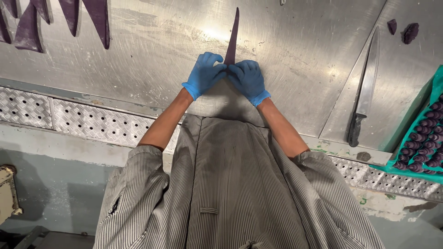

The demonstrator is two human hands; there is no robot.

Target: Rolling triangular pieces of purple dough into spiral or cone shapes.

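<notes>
Both forearms reach straight out from the striped grey sleeves and meet at the middle of the scratched stainless-steel worktop [295, 60]. The left hand [203, 75], in a blue glove, lies palm down with its fingers curled inward onto the wide near end of a long, narrow purple triangle of dough [232, 39]; the right hand [248, 80], gloved the same way, mirrors it, fingertips pressed against the same end from the other side. Both hands are closed on that base, knuckles nearly touching, while the dough's thin tip points away across the metal. The base itself is covered by the fingers, so how far it is folded or rolled cannot be made out. More purple dough triangles [87, 18] lie at the far left, cut off by the frame. A long kitchen knife with a dark handle [364, 92] lies well to the right, and beyond it a teal tray of small rolled purple pieces [422, 138] is partly out of view.
</notes>
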